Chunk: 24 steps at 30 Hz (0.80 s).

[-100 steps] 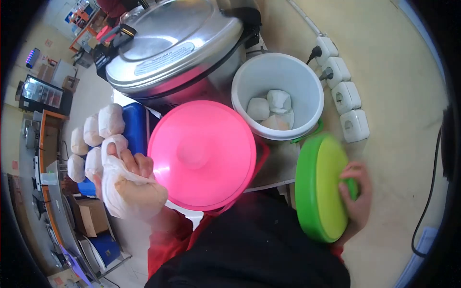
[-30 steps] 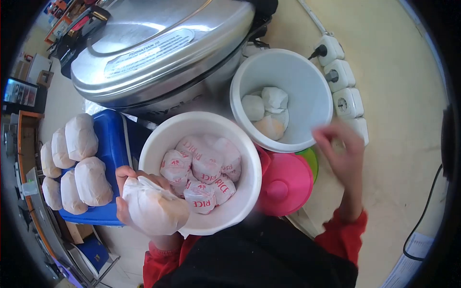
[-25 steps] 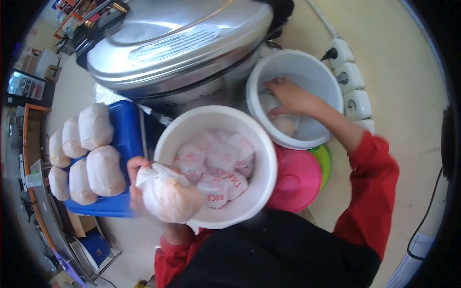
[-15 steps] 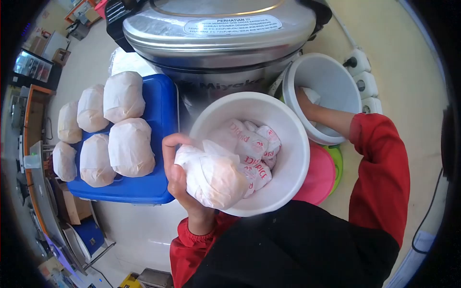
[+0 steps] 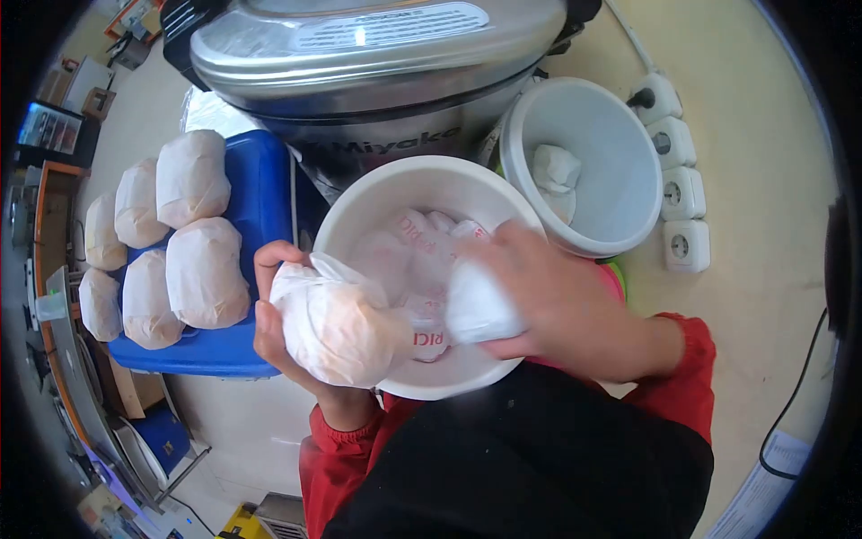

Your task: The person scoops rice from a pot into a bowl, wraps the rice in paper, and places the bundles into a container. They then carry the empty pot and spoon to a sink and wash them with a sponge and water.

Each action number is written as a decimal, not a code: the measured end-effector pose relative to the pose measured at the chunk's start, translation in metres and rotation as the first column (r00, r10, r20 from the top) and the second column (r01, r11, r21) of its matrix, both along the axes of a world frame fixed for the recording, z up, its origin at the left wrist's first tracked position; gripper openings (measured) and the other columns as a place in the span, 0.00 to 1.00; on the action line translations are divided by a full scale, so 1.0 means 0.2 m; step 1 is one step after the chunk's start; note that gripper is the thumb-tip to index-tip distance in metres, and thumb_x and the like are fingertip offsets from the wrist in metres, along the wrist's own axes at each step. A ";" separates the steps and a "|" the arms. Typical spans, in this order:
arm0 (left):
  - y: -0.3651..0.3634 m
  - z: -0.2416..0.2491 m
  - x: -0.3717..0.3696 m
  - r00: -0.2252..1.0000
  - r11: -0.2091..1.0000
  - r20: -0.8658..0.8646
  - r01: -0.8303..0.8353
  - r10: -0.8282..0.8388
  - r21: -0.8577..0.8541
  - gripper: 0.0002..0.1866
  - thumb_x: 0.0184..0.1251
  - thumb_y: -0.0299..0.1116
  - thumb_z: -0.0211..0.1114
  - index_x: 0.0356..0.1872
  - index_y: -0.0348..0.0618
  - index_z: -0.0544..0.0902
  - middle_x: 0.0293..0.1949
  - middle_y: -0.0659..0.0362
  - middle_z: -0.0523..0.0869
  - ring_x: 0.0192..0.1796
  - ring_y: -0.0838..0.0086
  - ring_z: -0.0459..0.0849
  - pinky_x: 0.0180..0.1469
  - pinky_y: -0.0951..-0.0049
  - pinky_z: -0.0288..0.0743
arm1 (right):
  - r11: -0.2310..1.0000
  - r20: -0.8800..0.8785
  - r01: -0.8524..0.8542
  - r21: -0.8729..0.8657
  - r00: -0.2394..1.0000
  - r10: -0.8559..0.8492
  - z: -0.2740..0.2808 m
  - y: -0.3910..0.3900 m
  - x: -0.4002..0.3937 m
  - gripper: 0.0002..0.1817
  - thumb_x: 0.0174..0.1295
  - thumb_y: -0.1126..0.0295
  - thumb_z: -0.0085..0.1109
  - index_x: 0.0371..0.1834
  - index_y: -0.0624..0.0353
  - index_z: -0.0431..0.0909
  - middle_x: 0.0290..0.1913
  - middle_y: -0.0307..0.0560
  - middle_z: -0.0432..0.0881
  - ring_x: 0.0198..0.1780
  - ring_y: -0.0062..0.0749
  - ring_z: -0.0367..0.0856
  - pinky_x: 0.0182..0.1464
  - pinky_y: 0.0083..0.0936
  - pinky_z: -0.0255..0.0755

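Observation:
My left hand (image 5: 277, 340) is closed around a bulky parcel (image 5: 328, 328) wrapped in thin white paper, brownish where the filling shows through. It is over the left side of a white bucket (image 5: 422, 166). My right hand (image 5: 561, 301), blurred by motion, grips a small white-wrapped packet (image 5: 483, 301) above the same bucket. Inside that bucket lie several paper-wrapped packets (image 5: 417, 235) printed with red "RICE" lettering. Behind to the right, a second white bucket (image 5: 624, 171) has a few white-wrapped packets (image 5: 557, 168) at its bottom.
Several wrapped parcels (image 5: 208, 274) sit on a blue lidded box (image 5: 265, 193) at left. A large steel Miyako rice cooker (image 5: 377, 76) stands behind the buckets. A power strip (image 5: 682, 193) lies on the right. Something pink (image 5: 613, 280) shows beneath the front bucket.
My right hand has come out of the second bucket with a white-wrapped packet and moved left over the front bucket. My left hand still holds its parcel. The view has shifted slightly.

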<state>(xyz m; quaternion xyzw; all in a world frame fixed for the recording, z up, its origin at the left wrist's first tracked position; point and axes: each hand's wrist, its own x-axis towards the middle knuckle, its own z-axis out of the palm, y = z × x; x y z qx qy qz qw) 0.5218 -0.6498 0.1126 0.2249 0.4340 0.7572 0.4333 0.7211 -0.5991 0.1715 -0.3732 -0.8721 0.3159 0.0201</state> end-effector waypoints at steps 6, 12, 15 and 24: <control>0.01 0.00 0.03 0.999 0.998 -0.034 -0.039 0.041 0.056 0.26 0.63 0.56 0.45 0.46 0.40 0.65 0.23 0.54 0.74 0.26 0.67 0.71 0.31 0.73 0.64 | 0.985 0.256 -0.172 0.000 0.952 0.166 -0.19 0.03 -0.08 0.36 0.43 0.59 0.69 0.53 0.67 0.64 0.39 0.62 0.71 0.42 0.46 0.75 0.42 0.32 0.70; 0.00 0.00 0.02 0.997 0.999 -0.061 -0.042 0.044 0.029 0.29 0.64 0.56 0.42 0.50 0.38 0.68 0.26 0.52 0.76 0.28 0.69 0.72 0.32 0.77 0.63 | 0.992 0.016 -0.118 0.032 0.993 0.118 -0.08 0.09 -0.01 0.27 0.45 0.62 0.67 0.45 0.66 0.69 0.42 0.55 0.76 0.44 0.47 0.78 0.44 0.34 0.72; -0.01 0.00 0.02 0.987 0.998 -0.150 -0.057 0.059 0.017 0.29 0.64 0.56 0.43 0.50 0.38 0.67 0.26 0.53 0.76 0.28 0.71 0.72 0.32 0.77 0.64 | 0.957 0.061 0.049 0.285 0.996 -0.069 -0.08 0.33 0.24 0.20 0.44 0.69 0.66 0.42 0.61 0.73 0.43 0.52 0.76 0.44 0.45 0.77 0.45 0.33 0.71; 0.00 0.02 0.02 0.999 0.997 -0.045 0.022 -0.018 0.074 0.26 0.63 0.55 0.45 0.45 0.40 0.65 0.24 0.55 0.73 0.27 0.70 0.71 0.30 0.77 0.64 | 0.861 0.732 -0.445 0.248 0.668 0.134 -0.98 0.92 0.46 0.17 0.55 0.66 0.54 0.49 0.49 0.76 0.47 0.49 0.77 0.54 0.44 0.74 0.54 0.34 0.70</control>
